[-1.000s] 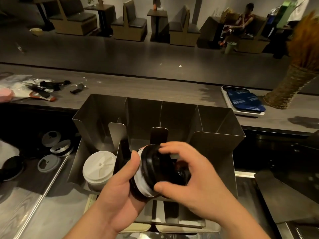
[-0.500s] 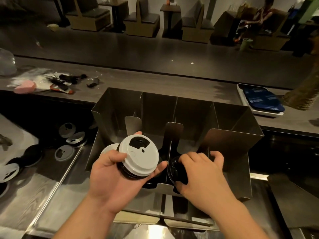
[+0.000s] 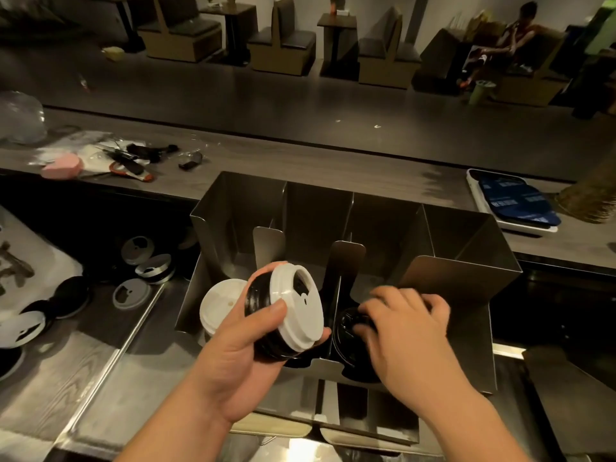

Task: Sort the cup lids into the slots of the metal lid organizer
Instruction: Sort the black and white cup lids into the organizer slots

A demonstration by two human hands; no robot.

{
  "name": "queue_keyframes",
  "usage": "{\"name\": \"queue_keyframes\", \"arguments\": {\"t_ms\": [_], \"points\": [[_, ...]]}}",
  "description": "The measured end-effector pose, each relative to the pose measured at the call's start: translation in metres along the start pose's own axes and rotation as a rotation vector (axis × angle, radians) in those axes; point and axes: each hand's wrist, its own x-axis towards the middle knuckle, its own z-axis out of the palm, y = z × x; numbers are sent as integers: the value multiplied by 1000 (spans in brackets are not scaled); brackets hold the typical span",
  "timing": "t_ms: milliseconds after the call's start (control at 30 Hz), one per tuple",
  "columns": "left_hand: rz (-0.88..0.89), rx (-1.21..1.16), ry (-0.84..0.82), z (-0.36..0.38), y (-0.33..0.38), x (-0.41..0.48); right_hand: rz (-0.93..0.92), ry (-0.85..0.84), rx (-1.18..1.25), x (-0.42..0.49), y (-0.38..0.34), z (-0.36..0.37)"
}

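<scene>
- No brand, label or legible writing showed on any lid or on the metal lid organizer (image 3: 450,278); the dark blue cards in the white tray (image 3: 480,201) on the counter carried pale print too small to read.
- Your left hand (image 3: 233,361) gripped a short stack of lids (image 3: 283,315) tilted on edge, a white lid facing outward with several black ones nested behind it; your thumb pressed across the black rims and your fingers curled under the far side, one fingertip showing at the white lid's lower rim.
- That stack hung just above the organizer's second slot from the left, in front of its upright divider.
- Your right hand (image 3: 410,331) reached palm-down into the next slot to the right, fingers bent and touching a black lid (image 3: 350,331) that stood on edge in that slot; whether they clamped it or only pressed against it could not be told.
- A stack of white lids (image 3: 220,305) sat in the leftmost slot, just beside your left hand.
- The rightmost slot showed only bare metal walls.
- Loose lids (image 3: 133,291), white, grey and black, lay scattered on the steel worktop (image 3: 100,378) left of the organizer, well apart from both hands.
</scene>
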Motion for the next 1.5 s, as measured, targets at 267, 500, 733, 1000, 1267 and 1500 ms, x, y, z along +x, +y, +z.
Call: {"name": "queue_keyframes", "arguments": {"t_ms": [267, 500, 733, 1000, 1267, 1500], "points": [[21, 106, -61, -10, 11, -12, -118, -202, 840, -5, -53, -34], [131, 5, 151, -42, 38, -29, -141, -15, 938, 18, -79, -22], [300, -258, 206, -85, 81, -49, -323, -60, 478, 47, -126, 1], [290, -339, 126, -108, 90, -54, -365, -115, -19, 71, -156, 31], [147, -324, -123, -105, 75, -42, -313, -142, 25, 71, -148, 33], [76, -311, -95, -97, 63, -34, -340, -131, 162, 62, -139, 38]]}}
